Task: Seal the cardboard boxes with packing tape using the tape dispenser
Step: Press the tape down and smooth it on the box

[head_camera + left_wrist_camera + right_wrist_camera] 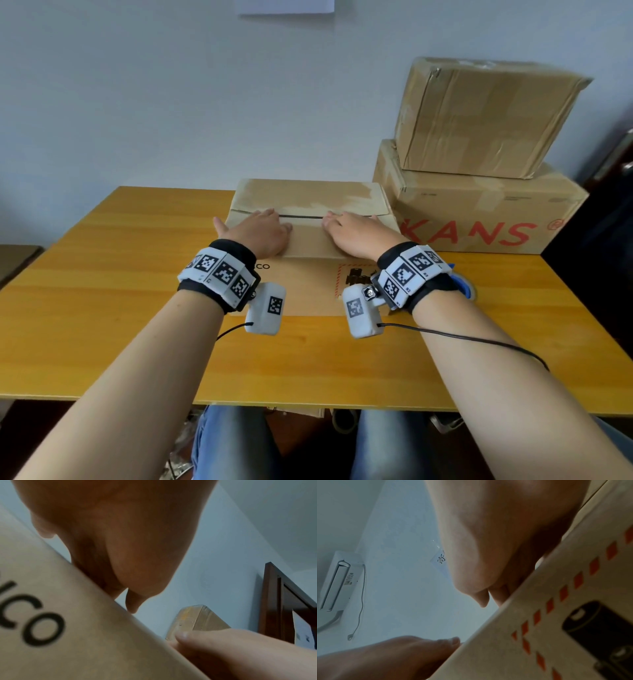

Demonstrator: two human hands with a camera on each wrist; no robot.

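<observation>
Both hands flat on top of the box (308,236), pressing the near flap down. Left hand (262,236) grip: wide, fingers straight, holding nothing. Right hand (356,234) the same, fingertips at the seam (301,216), which shows as a dark gap between the two hands. The box sits on the surface (120,274), directly under both palms.

No tape on that seam yet, as far as I can see. The tape dispenser isn't clearly visible; a blue-and-grey object (464,286) sits just outboard of the right wrist, mostly hidden, so I can't confirm it.

Risks, as I judge them:
- Lift either hand to fetch the dispenser and the flaps could spring up, leaving the gap wider.
- Uneven pressing may leave the flaps misaligned, so tape would bridge the gap and wrinkle.
- The two stacked boxes (479,154) sit close beyond the right hand; a sideways reach could knock them.
</observation>
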